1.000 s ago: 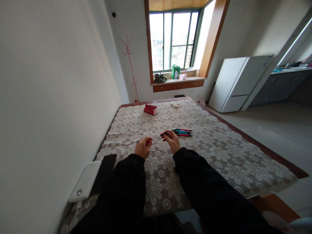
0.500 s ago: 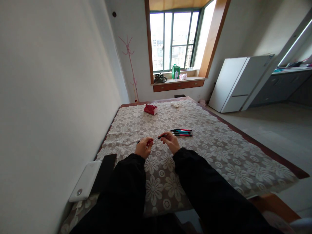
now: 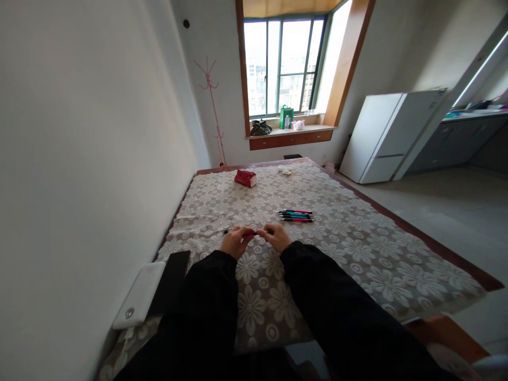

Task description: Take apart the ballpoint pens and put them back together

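Your two hands meet over the near part of the surface (image 3: 381, 275), which is covered with a flower-patterned cloth. Writing: the small marking (image 3: 440, 96) at the upper corner of the white fridge (image 3: 379, 135) is too small to read, as is any print on the red packet (image 3: 245, 178) toward the far edge. The pen (image 3: 255, 233) in your grasp shows a red stretch at the fingertips, a short dark section between the hands, and a dark end jutting out beyond the far side of the left hand; the rest is hidden by your fingers. It lies crosswise in front of you, roughly level. Your left hand (image 3: 237, 241) is clamped on the pen's body, thumb and fingers pinched together. Your right hand (image 3: 276, 237) is pinched on its dark right-hand section, the fingertips of both hands nearly touching. Just beyond the right hand, apart from it, a group of pens (image 3: 296, 216) in red, teal and black lies side by side on the cloth.
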Motion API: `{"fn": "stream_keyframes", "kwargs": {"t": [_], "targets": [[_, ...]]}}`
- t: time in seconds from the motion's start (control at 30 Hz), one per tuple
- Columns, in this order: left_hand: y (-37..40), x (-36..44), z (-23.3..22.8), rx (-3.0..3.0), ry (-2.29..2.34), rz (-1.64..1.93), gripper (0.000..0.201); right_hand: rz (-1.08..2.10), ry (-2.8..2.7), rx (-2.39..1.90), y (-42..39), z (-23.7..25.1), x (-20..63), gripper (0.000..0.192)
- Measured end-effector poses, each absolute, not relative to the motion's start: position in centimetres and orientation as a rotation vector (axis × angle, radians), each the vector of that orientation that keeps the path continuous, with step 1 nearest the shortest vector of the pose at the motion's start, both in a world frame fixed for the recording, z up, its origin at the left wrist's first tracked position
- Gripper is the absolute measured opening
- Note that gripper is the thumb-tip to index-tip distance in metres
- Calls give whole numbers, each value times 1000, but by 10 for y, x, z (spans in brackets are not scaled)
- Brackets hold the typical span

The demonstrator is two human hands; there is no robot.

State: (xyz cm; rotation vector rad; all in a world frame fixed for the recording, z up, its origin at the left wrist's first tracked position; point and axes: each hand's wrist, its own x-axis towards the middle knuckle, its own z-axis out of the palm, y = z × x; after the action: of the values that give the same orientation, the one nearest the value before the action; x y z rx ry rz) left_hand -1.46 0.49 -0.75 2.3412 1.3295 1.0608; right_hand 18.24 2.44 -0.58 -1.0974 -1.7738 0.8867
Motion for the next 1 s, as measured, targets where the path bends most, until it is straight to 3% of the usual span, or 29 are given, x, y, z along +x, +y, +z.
{"fn": "stream_keyframes", "kwargs": {"t": [0.2,0.27,0.33,0.5,0.7,0.83,0.93,1.0], "targets": [[-1,-11,0,2431,1314,992,19,821,-1915,-1197,24,-9,184,68],[-1,-11,2,2404,1390,999,18,792,-1891,-1174,23,-8,183,60],[-1,-12,3,2364,1464,1015,18,753,-1828,-1086,22,-6,181,39],[-2,-13,4,2351,1472,997,21,751,-1813,-963,18,-2,180,23],[-3,-11,4,2431,1437,967,21,564,-2011,-1160,16,-1,184,47],[-2,-13,5,2416,1480,943,24,591,-1965,-1038,16,-2,182,24],[-2,-12,5,2417,1462,947,23,546,-1979,-1007,16,-2,182,21],[-3,-11,5,2431,1440,949,25,467,-2027,-1088,15,-2,183,30]]}}
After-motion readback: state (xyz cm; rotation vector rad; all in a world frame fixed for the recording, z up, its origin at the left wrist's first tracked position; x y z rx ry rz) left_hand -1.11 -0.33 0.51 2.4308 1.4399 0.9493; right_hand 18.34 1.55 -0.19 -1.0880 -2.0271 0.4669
